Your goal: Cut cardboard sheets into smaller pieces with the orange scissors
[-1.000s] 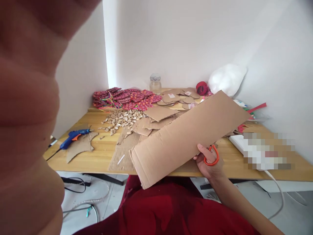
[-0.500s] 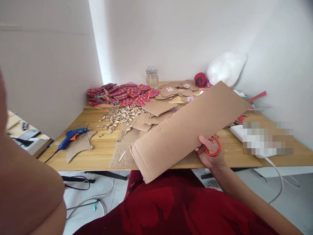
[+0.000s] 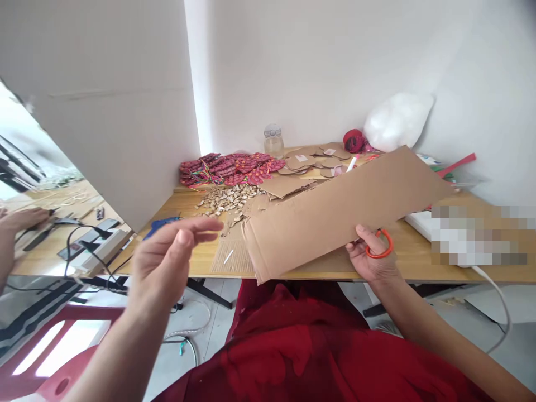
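One long brown corrugated cardboard strip (image 3: 343,209), light, stiff, likely creasing if bent, slants over the table's near edge, pinched mid-edge by right hand (image 3: 372,259) with orange-handled scissors (image 3: 379,251); left hand (image 3: 167,262) open, empty.

Cardboard slanting over my desk, my hands at either end

My right hand (image 3: 372,259) holds the long brown cardboard strip (image 3: 343,209) and the orange-handled scissors (image 3: 379,245) at the near edge of the wooden table (image 3: 196,262); my left hand (image 3: 167,259) hangs apart to the left, before the blue glue gun (image 3: 161,225). Behind the strip lie the pale chips (image 3: 228,198), then the red woven pieces (image 3: 230,167) (glass jar (image 3: 273,139) to their right), and the white plastic bag (image 3: 397,120) far right.
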### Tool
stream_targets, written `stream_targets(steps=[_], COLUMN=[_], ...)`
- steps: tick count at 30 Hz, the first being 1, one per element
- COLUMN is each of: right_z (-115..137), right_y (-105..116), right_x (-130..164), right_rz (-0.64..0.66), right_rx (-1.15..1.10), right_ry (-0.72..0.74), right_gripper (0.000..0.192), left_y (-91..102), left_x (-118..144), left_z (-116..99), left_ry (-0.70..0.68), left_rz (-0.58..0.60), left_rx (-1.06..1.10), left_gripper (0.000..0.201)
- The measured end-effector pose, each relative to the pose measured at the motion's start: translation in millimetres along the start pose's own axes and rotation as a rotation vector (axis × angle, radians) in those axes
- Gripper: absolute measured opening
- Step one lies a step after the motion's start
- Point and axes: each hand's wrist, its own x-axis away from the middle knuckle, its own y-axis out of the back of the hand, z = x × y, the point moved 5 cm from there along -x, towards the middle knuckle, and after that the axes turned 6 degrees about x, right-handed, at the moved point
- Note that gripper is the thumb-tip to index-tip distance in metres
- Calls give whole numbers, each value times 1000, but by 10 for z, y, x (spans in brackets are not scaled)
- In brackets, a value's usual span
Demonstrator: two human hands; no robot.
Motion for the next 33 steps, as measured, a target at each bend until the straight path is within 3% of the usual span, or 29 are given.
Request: stream_targets(steps=[2,4,8,12,15,19,24,29,33], right_z=[43,91,169,173,169,219,217,175,164], right_y=[-9,-21,-87,-170,-189,-143,-52,-52,-45], right_x=[39,82,150,204,231,209,147,119,117], right_rz=[-13,-40,-82,-85,-86,-108,-168,-159,-145], right_rx=[-21,-40,-60,-46,-21,-19,-29,-34,-34], right_ry=[-1,-11,-18,-17,-5,63,52,50,43], right_gripper=[28,27,25,24,25,36,32,35,34], left_y=[69,64,-213,-576,-695,-622,-482,-445,-444], left_x=[102,214,378,499,538,556,567,527,492], left_z=[343,690,1010,1077,1100,1151,1174,1065,954], left_ry=[159,359,539,665,676,660,667,604,574], left_rz=[-120,-191,-123,-14,51,57,-33,-83,-58], left_rx=[139,263,439,553,593,610,601,539,495], left_gripper=[43,28,44,52,61,54,40,37,32])
